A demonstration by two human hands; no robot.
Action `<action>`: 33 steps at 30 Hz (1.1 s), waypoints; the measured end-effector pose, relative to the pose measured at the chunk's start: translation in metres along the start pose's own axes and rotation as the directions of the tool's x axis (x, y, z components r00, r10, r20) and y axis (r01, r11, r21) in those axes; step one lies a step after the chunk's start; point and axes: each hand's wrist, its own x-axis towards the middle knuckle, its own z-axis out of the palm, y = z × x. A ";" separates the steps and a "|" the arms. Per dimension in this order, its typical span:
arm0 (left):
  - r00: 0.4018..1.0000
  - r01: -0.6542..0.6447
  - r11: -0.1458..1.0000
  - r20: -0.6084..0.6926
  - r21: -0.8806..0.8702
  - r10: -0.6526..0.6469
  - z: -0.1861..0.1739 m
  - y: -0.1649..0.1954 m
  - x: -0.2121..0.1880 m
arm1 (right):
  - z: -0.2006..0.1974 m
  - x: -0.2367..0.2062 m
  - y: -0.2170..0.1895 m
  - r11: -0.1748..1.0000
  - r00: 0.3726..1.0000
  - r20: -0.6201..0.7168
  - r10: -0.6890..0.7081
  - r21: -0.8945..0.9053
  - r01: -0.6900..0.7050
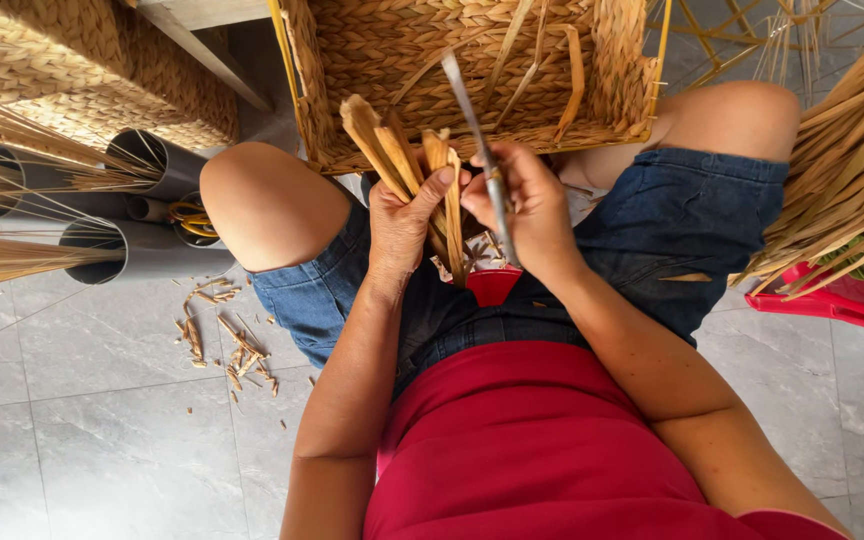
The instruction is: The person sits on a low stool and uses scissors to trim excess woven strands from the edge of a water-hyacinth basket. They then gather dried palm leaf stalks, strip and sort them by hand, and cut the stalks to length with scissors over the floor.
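Note:
My left hand [399,225] grips a bundle of flat dried straw strips [384,145] that stick up toward a woven straw basket [392,50] resting between my knees. My right hand [532,205] is closed around a thin metal blade tool [472,115], its tip pointing up against the basket wall. The two hands touch at the fingertips over my lap. Loose strips hang off the basket rim.
Grey plastic pipes [142,250] holding straw stalks lie on the tiled floor at the left, with straw offcuts [232,345] scattered beside my knee. A heap of dried straw [852,170] rests on a red plastic stool [842,300] at the right. More woven work [72,60] stands upper left.

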 end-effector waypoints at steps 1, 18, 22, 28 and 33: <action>1.000 0.014 1.000 -0.007 -0.015 -0.014 0.000 0.001 0.000 | -0.004 0.002 -0.001 0.997 1.000 -0.009 0.020 0.076 -0.019; 0.982 0.008 0.972 -0.186 0.234 0.037 -0.001 -0.003 -0.008 | -0.009 0.001 0.015 0.992 0.989 -0.126 -0.081 -0.107 0.068; 0.990 -0.144 0.934 0.036 0.326 0.139 0.004 -0.001 -0.017 | -0.008 -0.002 0.013 0.992 0.978 -0.171 -0.118 -0.053 0.110; 0.958 -0.287 0.772 0.156 0.567 0.241 0.012 -0.005 -0.020 | -0.006 -0.010 -0.001 0.995 0.988 -0.126 -0.093 -0.046 0.088; 0.990 -0.142 0.897 0.071 0.420 0.123 0.006 -0.009 -0.020 | -0.014 -0.010 -0.005 0.996 0.992 -0.117 -0.055 0.069 0.063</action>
